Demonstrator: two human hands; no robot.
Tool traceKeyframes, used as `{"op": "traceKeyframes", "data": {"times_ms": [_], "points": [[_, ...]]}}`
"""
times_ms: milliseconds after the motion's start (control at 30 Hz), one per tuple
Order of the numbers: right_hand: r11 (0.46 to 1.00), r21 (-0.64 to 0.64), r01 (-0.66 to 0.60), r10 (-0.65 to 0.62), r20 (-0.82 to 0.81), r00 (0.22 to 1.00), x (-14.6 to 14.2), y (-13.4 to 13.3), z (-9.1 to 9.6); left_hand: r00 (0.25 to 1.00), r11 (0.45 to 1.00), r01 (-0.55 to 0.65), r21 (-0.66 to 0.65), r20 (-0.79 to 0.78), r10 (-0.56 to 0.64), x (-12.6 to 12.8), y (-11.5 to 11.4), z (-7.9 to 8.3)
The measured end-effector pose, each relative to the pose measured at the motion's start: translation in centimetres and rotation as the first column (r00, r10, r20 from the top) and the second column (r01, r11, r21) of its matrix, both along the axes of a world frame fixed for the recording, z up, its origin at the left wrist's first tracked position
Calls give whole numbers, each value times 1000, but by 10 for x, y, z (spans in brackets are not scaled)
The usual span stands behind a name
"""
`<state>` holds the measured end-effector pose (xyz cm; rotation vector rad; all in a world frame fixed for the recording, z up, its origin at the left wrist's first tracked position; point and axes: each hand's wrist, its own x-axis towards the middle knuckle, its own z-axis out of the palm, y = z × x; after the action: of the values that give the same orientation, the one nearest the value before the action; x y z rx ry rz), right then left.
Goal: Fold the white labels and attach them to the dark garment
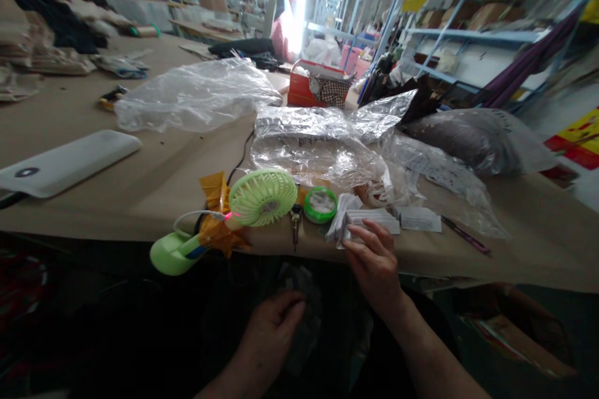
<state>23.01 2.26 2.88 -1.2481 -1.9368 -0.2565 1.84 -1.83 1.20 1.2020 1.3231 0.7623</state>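
Observation:
My right hand [374,262] rests at the near table edge, its fingers laid on a small stack of white paper tags [362,219]. My left hand [271,333] is below the table edge in my lap, fingers curled on a dark, shiny piece of fabric or plastic [304,299] that I cannot make out clearly. A small green handheld fan [262,197] taped with yellow tape stands just left of the tags, with a round green tub [320,204] beside it.
Clear plastic bags [322,149] lie crumpled behind the tags, another bag [196,96] farther left. A white flat power bank [65,162] lies at left, a red box [313,84] at the back, a grey bagged bundle [472,137] at right, and small snips [465,237] near the edge.

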Motion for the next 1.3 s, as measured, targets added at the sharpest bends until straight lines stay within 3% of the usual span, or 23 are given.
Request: {"op": "traceKeyframes", "data": {"times_ms": [100,167,267,333,367,500,600,700,800,967,1100,1200,1300], "points": [[998,13,-66,67,-111,992,1,-6,2,993,997,41,-65,113,-34,13,5,12],[992,12,-123,124,-141,982,-1,-15,5,960,982,69,-174,279,-18,23,9,22],[976,-20,-218,214,-123,969,-11,-36,8,777,922,144,-358,619,119,39,15,35],[963,-43,-266,262,-88,961,-19,-51,10,646,894,177,-411,734,209,47,19,41],[957,-57,-285,281,-67,957,-22,-57,10,619,888,172,-427,748,239,49,21,42],[957,-107,-271,272,-3,962,-16,-62,12,657,875,132,-466,702,275,53,22,41],[990,-108,-87,92,41,995,4,-45,14,738,856,120,-504,622,262,50,20,41],[978,-142,151,-124,188,974,22,-28,12,810,838,77,-540,524,263,47,17,41],[965,-145,220,-171,288,942,30,-21,6,827,842,78,-534,506,245,46,16,38],[987,-61,147,-137,148,979,38,-19,-2,843,843,76,-532,487,231,46,16,32],[997,-42,68,-69,-35,997,36,-22,1,851,825,86,-559,472,231,46,18,36],[990,-74,-121,108,-157,982,18,-35,6,816,813,127,-568,526,240,45,20,42],[930,-118,-349,336,-120,934,-6,-51,8,718,818,175,-547,639,274,44,21,47]]}}
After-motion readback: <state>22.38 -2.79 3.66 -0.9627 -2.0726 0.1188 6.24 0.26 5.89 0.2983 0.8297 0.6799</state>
